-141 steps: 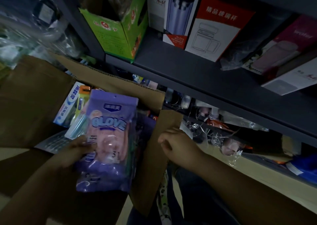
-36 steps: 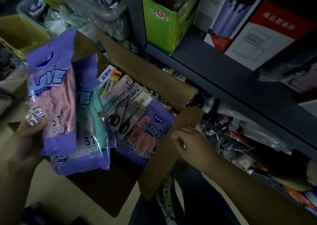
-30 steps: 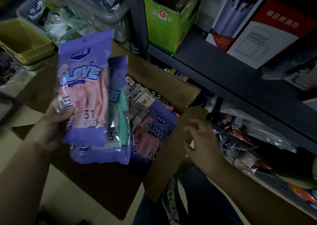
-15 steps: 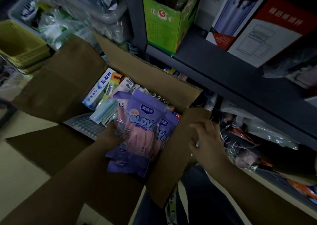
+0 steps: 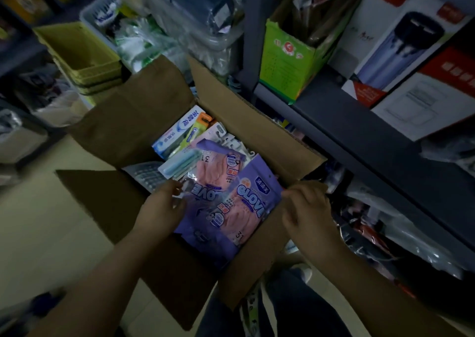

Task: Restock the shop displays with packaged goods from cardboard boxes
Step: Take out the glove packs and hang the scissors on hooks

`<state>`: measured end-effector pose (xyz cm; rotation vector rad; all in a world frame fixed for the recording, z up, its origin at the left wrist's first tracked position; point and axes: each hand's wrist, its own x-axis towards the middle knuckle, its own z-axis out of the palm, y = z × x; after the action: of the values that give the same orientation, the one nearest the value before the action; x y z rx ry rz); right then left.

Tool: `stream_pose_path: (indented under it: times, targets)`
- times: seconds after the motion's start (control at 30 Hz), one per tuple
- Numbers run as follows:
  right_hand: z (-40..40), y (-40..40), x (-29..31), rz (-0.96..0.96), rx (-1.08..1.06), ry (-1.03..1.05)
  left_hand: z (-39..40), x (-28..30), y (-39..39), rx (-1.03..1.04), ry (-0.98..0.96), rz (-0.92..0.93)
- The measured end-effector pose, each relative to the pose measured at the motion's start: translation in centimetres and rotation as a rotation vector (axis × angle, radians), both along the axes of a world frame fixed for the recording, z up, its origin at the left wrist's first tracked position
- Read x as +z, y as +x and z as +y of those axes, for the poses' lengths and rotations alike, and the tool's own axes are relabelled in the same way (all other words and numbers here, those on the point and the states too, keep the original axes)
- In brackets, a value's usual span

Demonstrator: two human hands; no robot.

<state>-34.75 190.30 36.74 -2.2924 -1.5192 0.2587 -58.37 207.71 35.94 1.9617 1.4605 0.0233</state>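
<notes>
A: From the head view, where do the packs lie?

B: Inside the open cardboard box [image 5: 277, 141] on the floor. The nearer glove pack [image 5: 239, 208] lies on top, its long axis slanting from lower left to upper right, with the purple header end toward the shelf [image 5: 359, 131]. A second glove pack [image 5: 218, 172] lies beneath it, reversed, so its lettering reads upside down.

A: And the hands?

B: The left hand [image 5: 164, 208] has its fingers curled at the left edge of the second pack; the grip looks closed on that pack's edge. The right hand [image 5: 305, 208] sits at the box's right flap beside the upper pack's header, fingers curled; what it holds cannot be told.

A: Anything else in the box?

B: A toothpaste carton [image 5: 177, 131] and a toothbrush pack [image 5: 180, 164] lie at the far left, both angled the same way.
</notes>
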Motion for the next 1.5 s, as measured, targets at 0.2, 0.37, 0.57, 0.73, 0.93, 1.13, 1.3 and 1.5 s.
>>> stream_pose_path:
  times: [0.2,0.37,0.57,0.73,0.93,1.13,1.3,1.5]
  targets:
    - [2.2,-1.3,1.1,0.182,0.184,-0.172,-4.7,2.4,-3.4,0.170,0.115,-0.032]
    - [2.9,-1.7,1.3,0.186,0.362,-0.405,-9.2,3.8,-5.8,0.337,0.217,0.002]
    - [2.1,-2.0,1.3,0.212,0.441,-0.424,-14.5,4.5,-6.5,0.568,0.237,0.020]
    - [1.7,-3.1,1.1,0.271,0.467,-0.439,-16.6,5.0,-6.9,0.582,0.259,0.010]
    - [1.6,-4.9,2.1,0.307,0.418,-0.478,-13.9,6.6,-8.8,0.524,0.313,-0.013]
    - [5.5,-7.9,1.5,0.367,0.260,-0.499,-7.1,6.1,-12.3,0.478,0.310,-0.081]
    - [11.0,-13.9,-0.5,0.394,0.114,-0.507,0.6,4.2,-17.9,0.396,0.284,-0.104]
    - [14.0,-19.5,-2.2,0.298,-0.143,-0.531,9.3,4.2,-25.1,0.253,0.181,-0.119]
